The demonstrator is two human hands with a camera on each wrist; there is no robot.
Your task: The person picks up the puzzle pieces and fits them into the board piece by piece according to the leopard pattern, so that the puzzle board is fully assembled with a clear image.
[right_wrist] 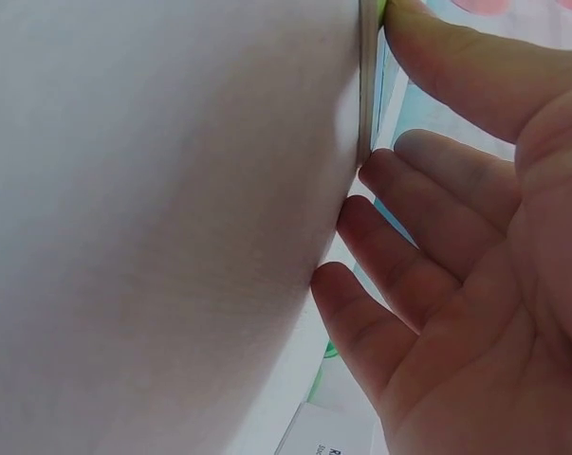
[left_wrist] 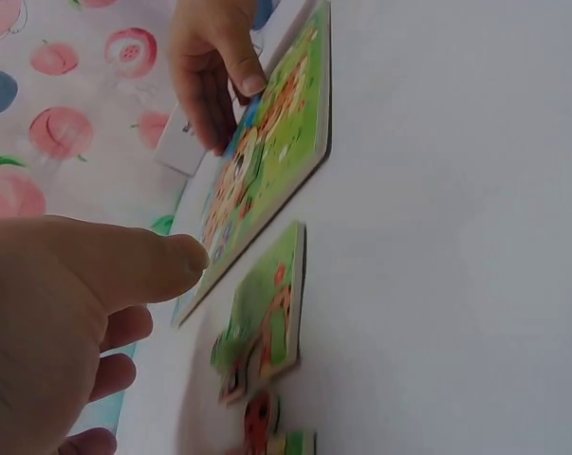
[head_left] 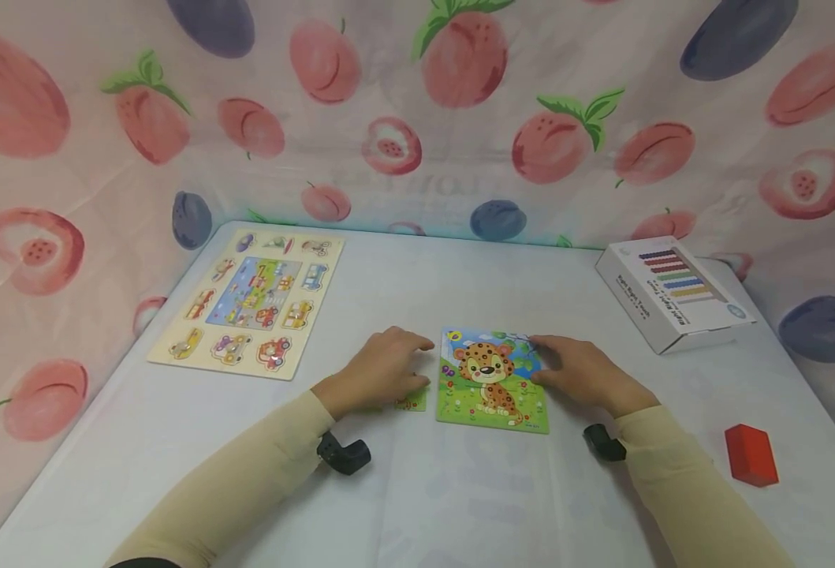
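A square jigsaw puzzle (head_left: 491,386) with a cartoon leopard on green grass lies on the table between the hands. My left hand (head_left: 386,369) hovers by its left edge, thumb and fingers apart, holding nothing. Below that hand lie loose puzzle pieces (head_left: 411,401), partly hidden in the head view; the left wrist view shows a green piece (left_wrist: 267,303) and another piece (left_wrist: 267,427) nearer the camera. At the puzzle's right edge is my right hand (head_left: 587,371), its thumb on the rim and fingers loosely extended. In the right wrist view the fingertips touch the board's side (right_wrist: 367,85).
A wooden vehicle puzzle board (head_left: 300,347) lies at the back left. The white box (head_left: 633,296) with coloured rods pictured on it stands at the back right. Near the right forearm sits a red block (head_left: 751,455). A fruit-printed curtain (head_left: 445,142) rises behind the table.
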